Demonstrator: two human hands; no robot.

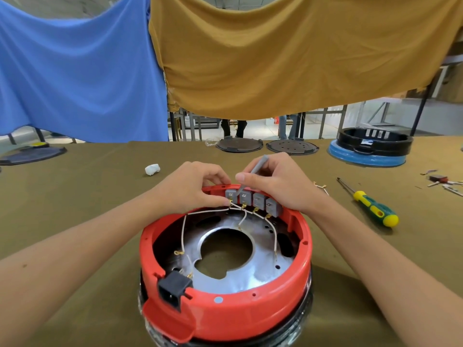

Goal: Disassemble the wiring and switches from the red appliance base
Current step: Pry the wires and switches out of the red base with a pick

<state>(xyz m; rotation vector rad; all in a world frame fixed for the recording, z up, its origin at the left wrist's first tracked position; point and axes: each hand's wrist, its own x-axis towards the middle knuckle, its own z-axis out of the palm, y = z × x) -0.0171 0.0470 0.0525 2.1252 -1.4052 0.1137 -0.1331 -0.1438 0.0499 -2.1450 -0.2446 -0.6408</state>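
The left hand [198, 187] pinches the brass terminal [229, 202] just below the leftmost grey switch [231, 194]; the right hand [271, 182] grips a thin grey tool [253, 172] slanting down onto that switch from above.

Single view, from the camera on my head — wide-angle, facing forward and tilted down across the tabletop [75, 196]. It sits close: my forearms enter from the lower corners, and my hands meet near frame centre over the red appliance base [225, 311], which fills the lower middle. Hung cloths bend across the top edge — lens distortion.
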